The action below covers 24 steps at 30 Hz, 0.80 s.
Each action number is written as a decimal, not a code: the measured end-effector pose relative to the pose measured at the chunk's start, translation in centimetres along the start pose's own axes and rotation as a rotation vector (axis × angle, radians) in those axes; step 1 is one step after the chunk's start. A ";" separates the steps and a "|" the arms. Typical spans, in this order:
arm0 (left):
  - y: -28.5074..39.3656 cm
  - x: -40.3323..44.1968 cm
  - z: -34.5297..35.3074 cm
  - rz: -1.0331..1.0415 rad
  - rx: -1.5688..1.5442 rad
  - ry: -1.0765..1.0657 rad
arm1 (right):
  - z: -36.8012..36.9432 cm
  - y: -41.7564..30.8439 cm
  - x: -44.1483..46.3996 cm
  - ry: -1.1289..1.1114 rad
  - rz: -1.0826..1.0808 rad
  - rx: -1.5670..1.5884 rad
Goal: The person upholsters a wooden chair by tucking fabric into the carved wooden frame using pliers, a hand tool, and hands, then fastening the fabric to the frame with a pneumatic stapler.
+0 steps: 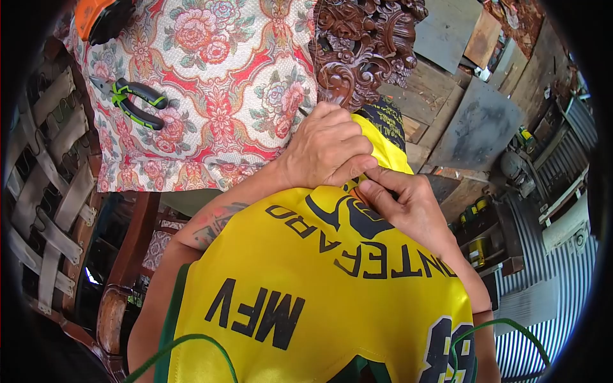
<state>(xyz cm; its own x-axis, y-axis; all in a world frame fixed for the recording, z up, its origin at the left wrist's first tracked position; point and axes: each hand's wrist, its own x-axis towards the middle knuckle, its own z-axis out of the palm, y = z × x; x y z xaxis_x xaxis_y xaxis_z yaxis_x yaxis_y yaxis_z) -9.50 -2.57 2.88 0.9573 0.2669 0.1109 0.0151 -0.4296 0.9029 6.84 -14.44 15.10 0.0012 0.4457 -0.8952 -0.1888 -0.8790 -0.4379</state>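
Note:
My left hand (331,148) is closed in a fist at the lower right edge of the floral fabric (217,96), with a thin dark tip showing past its upper side. Close against it, my right hand (403,198) has thumb and forefinger pinched together in front of the yellow shirt (255,255). Whatever sits between those fingers is too small to make out. Carved dark wood (357,51) borders the fabric just above my left hand. Green-and-black pliers (137,102) lie on the fabric at the left.
An orange and black tool (102,19) rests at the fabric's top left. Webbing straps (57,185) cross a wooden frame on the left. Boards and flat sheets (476,124) cover the ground at the right, near corrugated metal (536,345).

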 end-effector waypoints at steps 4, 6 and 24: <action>1.1 -0.7 -0.8 -0.006 0.476 0.284 | 0.0 1.6 -1.5 0.120 -0.017 0.064; 3.7 -0.3 -2.6 -0.207 0.639 0.238 | -0.7 1.7 -2.5 0.168 0.018 0.232; 4.2 -2.2 -5.9 -0.364 0.987 -0.053 | -1.0 6.3 -0.3 0.034 -0.190 0.070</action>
<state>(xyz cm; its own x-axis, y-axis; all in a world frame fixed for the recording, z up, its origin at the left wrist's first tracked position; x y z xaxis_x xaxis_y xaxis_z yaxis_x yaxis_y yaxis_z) -13.22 0.12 8.92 0.8589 0.4929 -0.1392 0.5097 -0.8495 0.1367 6.59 -20.31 12.50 0.0760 0.5957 -0.7996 -0.2500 -0.7649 -0.5937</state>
